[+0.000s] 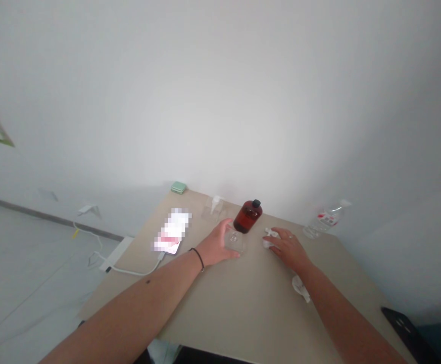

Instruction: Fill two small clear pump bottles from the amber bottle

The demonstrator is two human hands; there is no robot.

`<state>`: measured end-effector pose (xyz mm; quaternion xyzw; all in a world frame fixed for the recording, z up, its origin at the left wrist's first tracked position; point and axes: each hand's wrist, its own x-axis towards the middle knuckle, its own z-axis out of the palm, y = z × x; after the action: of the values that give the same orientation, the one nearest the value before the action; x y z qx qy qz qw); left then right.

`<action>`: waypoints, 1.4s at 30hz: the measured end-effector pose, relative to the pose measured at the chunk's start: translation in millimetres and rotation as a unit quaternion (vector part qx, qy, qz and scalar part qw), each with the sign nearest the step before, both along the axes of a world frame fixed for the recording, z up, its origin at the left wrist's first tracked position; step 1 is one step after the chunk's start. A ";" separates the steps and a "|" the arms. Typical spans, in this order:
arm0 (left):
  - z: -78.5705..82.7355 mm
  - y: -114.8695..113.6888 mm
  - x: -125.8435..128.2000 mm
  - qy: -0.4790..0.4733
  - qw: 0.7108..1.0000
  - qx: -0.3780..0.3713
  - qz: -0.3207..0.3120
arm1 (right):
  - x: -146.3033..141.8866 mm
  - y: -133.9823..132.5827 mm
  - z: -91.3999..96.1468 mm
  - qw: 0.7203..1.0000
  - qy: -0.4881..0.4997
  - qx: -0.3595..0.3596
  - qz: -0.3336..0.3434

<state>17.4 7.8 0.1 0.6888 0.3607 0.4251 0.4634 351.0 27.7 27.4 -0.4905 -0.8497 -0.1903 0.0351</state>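
My left hand (220, 245) is curved round a clear, squarish plastic bottle (236, 241) on the table, thumb and fingers on opposite sides. To the right, my right hand (286, 245) has its fingers closed on a small white plastic piece (271, 233); its exact kind is partly hidden by the fingers. A dark red-brown bottle (247, 216) with a black cap stands just behind, between the two hands. Near my right forearm lies another white piece (299, 287), partly covered by the arm. Farther back is a clear bottle with a white pump (215, 203).
On the beige table (239, 303), a lit phone (174, 230) lies at left with a white cable (137, 273) plugged in. A small green case (178, 187) sits at the back corner. A clear water bottle (324, 220) stands at back right by the wall (243, 101).
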 end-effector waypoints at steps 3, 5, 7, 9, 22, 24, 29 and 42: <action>1.1 -0.7 -0.4 -0.002 1.000 -0.002 -0.003 | -1.2 -1.0 -1.3 1.000 -0.002 -0.004 -0.006; 1.9 -1.2 -0.7 -0.003 1.000 -0.005 -0.004 | -2.8 -2.6 -0.4 1.000 0.004 -0.005 -0.009; 2.8 -1.6 -1.0 0.000 1.000 -0.006 -0.004 | -4.9 -4.7 1.5 1.000 0.010 -0.009 -0.013; 4.0 -2.0 -1.4 0.005 1.000 -0.008 -0.005 | -6.7 -7.0 3.2 1.000 0.012 -0.014 -0.018; 7.0 -2.4 0.1 0.000 1.000 -0.001 -0.002 | -51.2 -62.0 15.7 0.947 0.312 0.069 -0.039; 6.1 -2.7 0.4 0.000 1.000 -0.013 0.000 | -79.9 -65.7 18.3 0.907 0.419 0.045 -0.002; 4.8 -3.6 0.6 -0.003 1.000 -0.008 0.001 | -140.9 -42.7 3.7 0.760 0.648 -0.045 -0.014; -2.6 1.6 -3.8 0.000 0.999 -0.004 -0.039 | -154.5 -28.5 -22.1 0.670 0.716 -0.172 -0.090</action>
<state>13.7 9.4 -2.5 0.7006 0.3347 0.4056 0.4823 196.4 -0.8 5.3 -0.5479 -0.5325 0.3672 0.5305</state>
